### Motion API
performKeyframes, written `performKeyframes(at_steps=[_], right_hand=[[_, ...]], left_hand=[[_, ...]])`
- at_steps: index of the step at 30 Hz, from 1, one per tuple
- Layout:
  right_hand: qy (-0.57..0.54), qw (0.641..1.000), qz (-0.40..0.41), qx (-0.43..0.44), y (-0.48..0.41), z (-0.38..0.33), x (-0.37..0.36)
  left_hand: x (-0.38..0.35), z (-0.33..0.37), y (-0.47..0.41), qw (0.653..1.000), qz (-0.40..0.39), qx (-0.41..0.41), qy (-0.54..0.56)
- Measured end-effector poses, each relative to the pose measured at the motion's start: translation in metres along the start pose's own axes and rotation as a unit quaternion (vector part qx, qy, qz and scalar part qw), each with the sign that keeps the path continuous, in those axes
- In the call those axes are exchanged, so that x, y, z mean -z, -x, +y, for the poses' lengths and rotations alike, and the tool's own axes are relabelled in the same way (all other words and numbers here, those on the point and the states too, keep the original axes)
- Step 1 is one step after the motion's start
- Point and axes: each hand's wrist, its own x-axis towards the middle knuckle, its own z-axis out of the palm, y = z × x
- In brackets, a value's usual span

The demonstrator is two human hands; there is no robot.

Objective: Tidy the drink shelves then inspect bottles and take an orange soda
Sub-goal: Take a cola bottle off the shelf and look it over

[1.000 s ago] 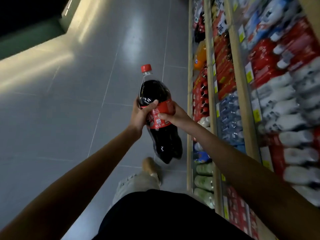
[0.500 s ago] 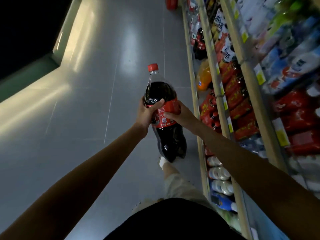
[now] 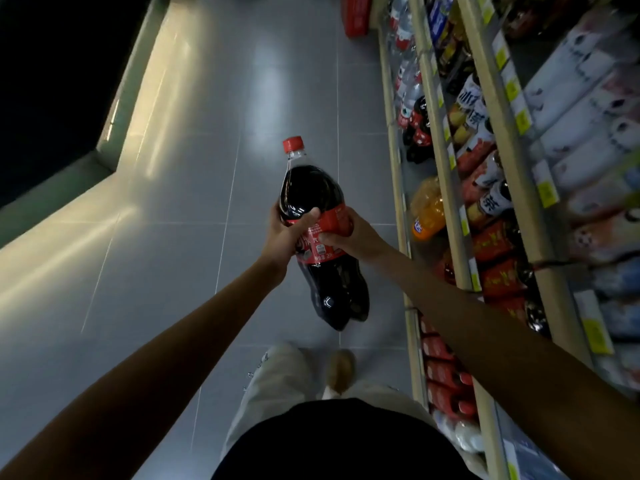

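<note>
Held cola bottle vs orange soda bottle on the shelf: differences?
The dark cola plastic bottle has near-black liquid and a red label; the orange soda plastic bottle, orange liquid and a blue patch. The left hand and right hand grip the cola bottle over the floor; the orange one sits on the lowest shelf. Both are plastic soda bottles.

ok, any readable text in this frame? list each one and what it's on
"茶" (probably): big character on a black-and-white pack on the shelf.
Blurred, unreadable: white print on the red label of the cola bottle.
Blurred, unreadable: blue logo on the orange soda bottle.
Too small to read: yellow shelf tags.
</note>
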Motion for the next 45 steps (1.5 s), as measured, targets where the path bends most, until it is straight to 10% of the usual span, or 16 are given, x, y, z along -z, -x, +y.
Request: performKeyframes(at_steps=[20, 45], right_hand=[[-0.105, 0.945, 0.304, -0.057, -0.276, -0.055, 0.087], [-0.268, 0.847, 0.454, -0.071, -0.517, -0.045, 0.24]], left_hand=[[-0.055, 0.132, -0.379, 0.937, -0.271, 0.05, -0.216], [-0.216, 0.184, -0.681, 0.832, -0.454, 0.11, -0.299]])
